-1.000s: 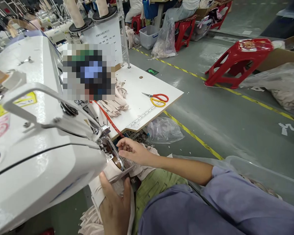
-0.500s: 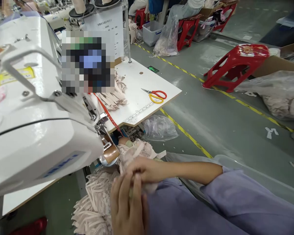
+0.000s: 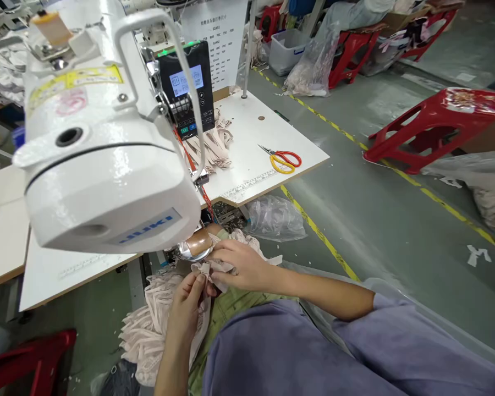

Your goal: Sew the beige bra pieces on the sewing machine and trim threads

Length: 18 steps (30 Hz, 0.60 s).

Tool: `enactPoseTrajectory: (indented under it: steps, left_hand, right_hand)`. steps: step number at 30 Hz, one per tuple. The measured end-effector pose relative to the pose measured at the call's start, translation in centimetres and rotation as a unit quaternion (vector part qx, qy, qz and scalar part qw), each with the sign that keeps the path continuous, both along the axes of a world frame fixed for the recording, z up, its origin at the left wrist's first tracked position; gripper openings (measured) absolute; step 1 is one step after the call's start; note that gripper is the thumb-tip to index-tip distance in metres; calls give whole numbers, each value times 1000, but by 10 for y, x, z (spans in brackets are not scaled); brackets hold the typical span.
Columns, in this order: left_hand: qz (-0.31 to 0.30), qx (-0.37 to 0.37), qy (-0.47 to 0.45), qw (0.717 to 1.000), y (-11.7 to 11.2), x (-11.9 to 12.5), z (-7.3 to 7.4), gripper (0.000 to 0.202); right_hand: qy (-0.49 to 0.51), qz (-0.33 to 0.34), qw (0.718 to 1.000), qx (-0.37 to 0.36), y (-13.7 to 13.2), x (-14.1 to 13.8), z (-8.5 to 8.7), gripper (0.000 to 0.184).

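My left hand (image 3: 193,294) is closed in a pinch, thumb and fingertips gripping a narrow pale pink strap (image 3: 205,269). Just right of it, my right hand (image 3: 245,265) curls over the pale pink fabric joined to that strap, its fingertips partly hidden. Both hands are just below the rounded work arm (image 3: 197,245) of a white JUKI sewing machine (image 3: 107,192). Pale pink lace pieces (image 3: 157,330) hang in a thick bunch at the left, and more fabric lies behind my right hand.
On the white machine table (image 3: 256,129) lie scissors (image 3: 282,159) with red and yellow handles and a heap of pale straps (image 3: 214,146). A control panel (image 3: 187,88) stands by the machine. Red stools (image 3: 437,129) and plastic bags of fabric are on the floor.
My left hand has moved down and left from in front of my right hand, and now visibly pinches the strap. The view has shifted, bringing more of the machine into sight.
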<state>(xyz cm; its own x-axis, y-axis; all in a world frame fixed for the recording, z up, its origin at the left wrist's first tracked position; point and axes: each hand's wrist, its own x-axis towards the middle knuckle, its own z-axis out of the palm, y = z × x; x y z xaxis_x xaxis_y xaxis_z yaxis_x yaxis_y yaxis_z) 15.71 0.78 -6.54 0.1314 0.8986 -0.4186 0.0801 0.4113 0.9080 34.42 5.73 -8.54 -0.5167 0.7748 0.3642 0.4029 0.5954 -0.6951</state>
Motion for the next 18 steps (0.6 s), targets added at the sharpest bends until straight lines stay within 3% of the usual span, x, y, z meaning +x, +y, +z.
enactPoseTrajectory:
  steps: [12,18]
  left_hand:
    - [25,76,147,986,-12,1,3,34]
    - [35,77,157,984,-4,5,4,42]
  right_hand:
    - [21,-16,1000,-9,-8,-10,-4,18]
    - [57,-26,998,10,-16,-20,-25,19]
